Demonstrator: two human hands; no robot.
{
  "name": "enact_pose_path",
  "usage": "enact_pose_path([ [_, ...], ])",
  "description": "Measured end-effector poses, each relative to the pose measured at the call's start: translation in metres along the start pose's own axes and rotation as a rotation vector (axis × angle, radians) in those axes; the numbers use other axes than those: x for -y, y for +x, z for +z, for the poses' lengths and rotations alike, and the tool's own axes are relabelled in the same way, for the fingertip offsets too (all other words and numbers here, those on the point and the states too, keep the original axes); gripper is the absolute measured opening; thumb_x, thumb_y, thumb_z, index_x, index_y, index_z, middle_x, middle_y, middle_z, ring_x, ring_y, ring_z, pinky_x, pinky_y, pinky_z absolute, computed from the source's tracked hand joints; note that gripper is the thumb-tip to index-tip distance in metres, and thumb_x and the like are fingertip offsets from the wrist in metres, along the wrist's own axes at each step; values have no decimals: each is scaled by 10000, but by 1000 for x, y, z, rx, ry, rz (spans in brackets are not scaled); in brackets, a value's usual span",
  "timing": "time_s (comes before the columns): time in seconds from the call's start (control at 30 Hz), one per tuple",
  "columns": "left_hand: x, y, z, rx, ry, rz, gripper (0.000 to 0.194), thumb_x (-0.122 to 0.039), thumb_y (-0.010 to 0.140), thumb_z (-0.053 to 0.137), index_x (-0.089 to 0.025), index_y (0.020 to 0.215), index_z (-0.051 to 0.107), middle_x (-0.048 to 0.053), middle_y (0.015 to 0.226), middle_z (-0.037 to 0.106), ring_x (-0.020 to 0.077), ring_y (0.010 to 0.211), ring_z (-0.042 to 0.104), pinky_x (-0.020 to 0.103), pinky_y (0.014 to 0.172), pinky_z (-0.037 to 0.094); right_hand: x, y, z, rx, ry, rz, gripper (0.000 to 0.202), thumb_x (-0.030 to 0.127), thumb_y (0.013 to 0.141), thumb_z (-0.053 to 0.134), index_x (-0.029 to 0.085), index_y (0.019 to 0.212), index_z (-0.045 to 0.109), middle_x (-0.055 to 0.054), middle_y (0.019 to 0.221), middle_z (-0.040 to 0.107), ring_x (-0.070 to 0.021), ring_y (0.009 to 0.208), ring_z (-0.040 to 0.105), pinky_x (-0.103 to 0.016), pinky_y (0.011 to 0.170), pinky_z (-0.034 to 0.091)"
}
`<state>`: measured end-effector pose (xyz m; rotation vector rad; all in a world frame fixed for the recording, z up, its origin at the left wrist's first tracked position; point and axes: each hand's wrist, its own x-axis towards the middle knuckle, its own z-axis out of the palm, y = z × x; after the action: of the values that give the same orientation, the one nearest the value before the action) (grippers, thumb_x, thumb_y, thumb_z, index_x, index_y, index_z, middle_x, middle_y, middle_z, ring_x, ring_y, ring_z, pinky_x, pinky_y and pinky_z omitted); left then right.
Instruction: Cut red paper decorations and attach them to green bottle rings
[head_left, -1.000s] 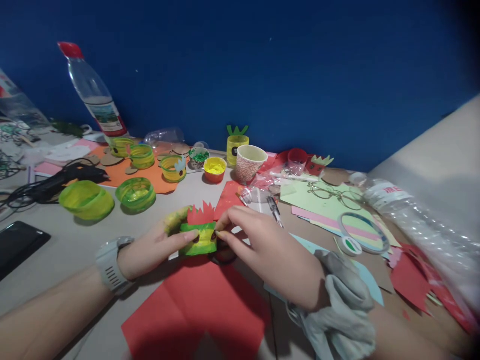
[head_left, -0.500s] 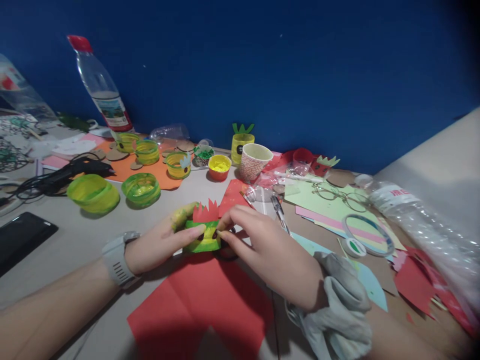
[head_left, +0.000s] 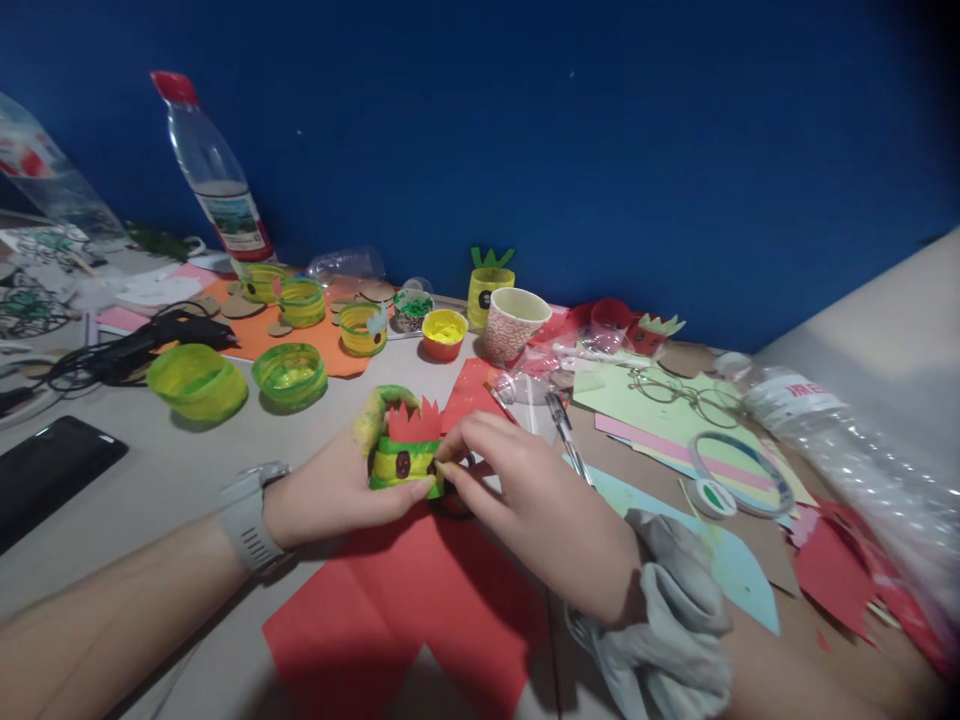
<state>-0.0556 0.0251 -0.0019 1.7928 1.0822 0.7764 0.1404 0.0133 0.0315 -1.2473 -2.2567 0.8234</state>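
My left hand [head_left: 337, 495] is wrapped round a small painted cup [head_left: 418, 466] banded in green and yellow. Its thumb lies along the cup's lower front, and paint stains its fingers. A jagged red paper piece [head_left: 412, 424] rises from the cup's rim, and a dark oval spot [head_left: 403, 464] shows on the front. At the cup's right side, the thumb and forefinger of my right hand [head_left: 532, 500] pinch together at a second dark spot, which they partly cover. Whether that spot is loose in the fingers is too small to tell. Below the hands lies red paper [head_left: 405, 600].
Painted cups [head_left: 196, 385] stand at left, near a black phone [head_left: 64, 475] and a glue gun [head_left: 176, 335]. Behind are a red-capped bottle [head_left: 221, 190], a paint cup [head_left: 444, 335] and a patterned paper cup [head_left: 514, 325]. Pens [head_left: 570, 440], glasses [head_left: 686, 395] and tape [head_left: 739, 472] lie right.
My left thumb has slid down from the dark spot to the cup's lower front, baring that spot. My right hand stays pinched at the cup's right side. The view has shifted slightly.
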Motion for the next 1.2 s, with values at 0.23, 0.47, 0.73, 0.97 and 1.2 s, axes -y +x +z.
enact_pose_path([
  [0.23,2,1,0,4,135,52,489,-267,794,640,-233,1181,342,51,1141,569,216,1053,600,322,893,504,-1,-1,2,4,2,-11,110,104,914,509,193,856,538,-3,884,575,-150,812,560,-269,720,422],
  [0.47,1,2,-1,20,172,64,476,-256,798,622,-222,1187,349,57,1128,570,214,1041,590,317,910,493,2,-3,5,10,-4,-4,113,105,913,505,194,855,544,-9,885,569,-160,818,561,-280,725,434],
  [0.73,5,2,-2,31,213,87,495,-238,789,596,-186,1220,358,85,1174,537,227,1083,545,339,978,448,2,-3,8,0,-3,-11,109,100,908,508,196,870,541,-5,898,565,-162,834,558,-293,738,447],
  [0.97,6,1,-3,74,122,72,452,-223,816,581,-183,1203,350,66,1115,563,193,999,594,282,865,508,0,-4,9,-20,17,3,109,98,894,517,206,905,534,-3,927,583,-162,854,581,-300,766,457],
  [1.2,3,2,-1,87,71,88,431,-211,822,584,-183,1181,346,64,1104,588,194,1002,617,277,847,525,0,-3,9,-50,34,48,52,156,908,523,206,910,511,-1,914,574,-163,833,594,-303,746,455],
])
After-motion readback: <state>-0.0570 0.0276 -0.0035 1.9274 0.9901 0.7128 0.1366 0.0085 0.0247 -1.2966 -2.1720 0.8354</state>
